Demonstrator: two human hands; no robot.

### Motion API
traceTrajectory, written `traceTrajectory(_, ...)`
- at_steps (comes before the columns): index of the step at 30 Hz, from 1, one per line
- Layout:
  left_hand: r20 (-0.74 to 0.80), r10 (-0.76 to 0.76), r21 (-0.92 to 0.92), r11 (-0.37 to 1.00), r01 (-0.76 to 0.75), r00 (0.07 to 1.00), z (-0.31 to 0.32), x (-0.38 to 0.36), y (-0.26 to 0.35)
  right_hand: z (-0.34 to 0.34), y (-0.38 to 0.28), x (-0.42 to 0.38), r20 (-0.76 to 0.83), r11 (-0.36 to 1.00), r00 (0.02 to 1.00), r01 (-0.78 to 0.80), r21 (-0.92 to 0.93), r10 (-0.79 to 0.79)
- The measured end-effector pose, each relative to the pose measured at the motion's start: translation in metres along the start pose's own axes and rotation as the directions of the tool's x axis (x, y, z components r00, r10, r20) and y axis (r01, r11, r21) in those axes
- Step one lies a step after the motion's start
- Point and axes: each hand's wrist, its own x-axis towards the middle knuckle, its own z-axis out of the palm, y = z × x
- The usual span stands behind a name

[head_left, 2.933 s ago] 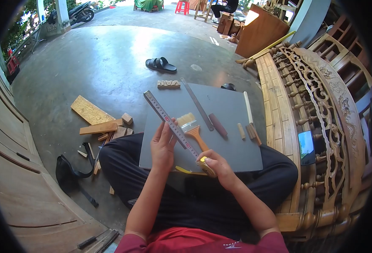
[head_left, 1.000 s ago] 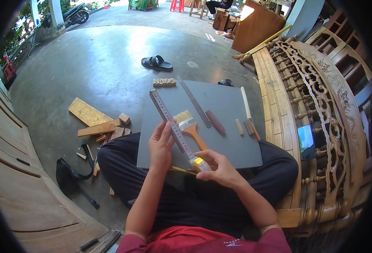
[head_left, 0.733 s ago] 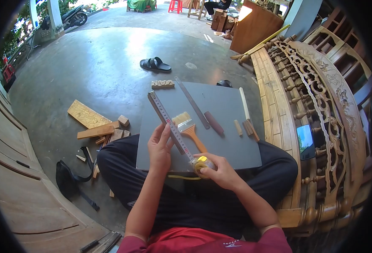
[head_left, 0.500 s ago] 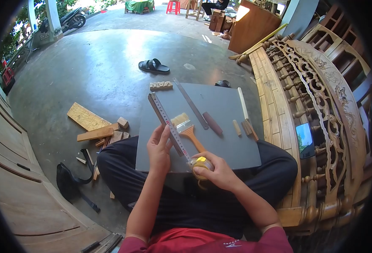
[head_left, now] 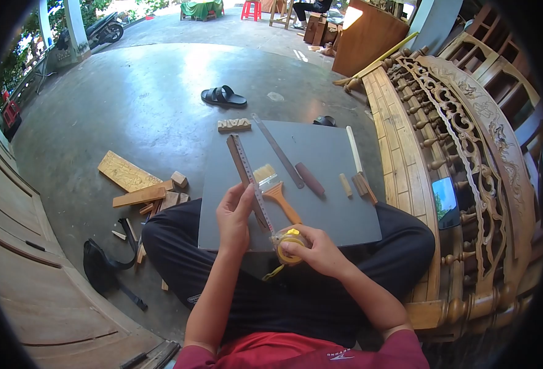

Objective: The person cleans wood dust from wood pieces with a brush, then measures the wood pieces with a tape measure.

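The wooden strip (head_left: 242, 171), with the tape blade along it, now stands steeper over the grey board (head_left: 333, 215) than a second ago. The left hand (head_left: 234, 216) grips its near end; the right hand (head_left: 311, 249) clasps the yellow tape measure (head_left: 285, 241), so measuring is still underway. A paintbrush (head_left: 276, 190) lies just beside.

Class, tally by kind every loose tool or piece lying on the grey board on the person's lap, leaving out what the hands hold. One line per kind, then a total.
Paintbrush: 1
Metal ruler: 1
Dark red-brown handle piece: 1
Pale long stick: 1
Small wooden pieces: 2
Total: 6
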Motion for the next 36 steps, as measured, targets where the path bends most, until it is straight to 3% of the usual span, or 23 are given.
traceTrajectory(10,0.028,-0.018,0.027,0.999,0.017,0.999,0.006,-0.001,0.005,-0.001,-0.008,-0.001,0.062,0.991,0.995,-0.090,0.099,0.084)
traceTrajectory(19,0.052,-0.045,0.110,0.993,0.039,0.998,0.005,-0.003,0.008,-0.001,0.002,0.002,0.058,0.985,0.997,-0.056,0.163,0.047)
traceTrajectory(36,0.069,-0.013,0.105,0.994,0.006,0.998,0.001,0.002,0.000,-0.003,0.000,0.002,0.096,0.976,0.992,-0.102,0.192,0.085)
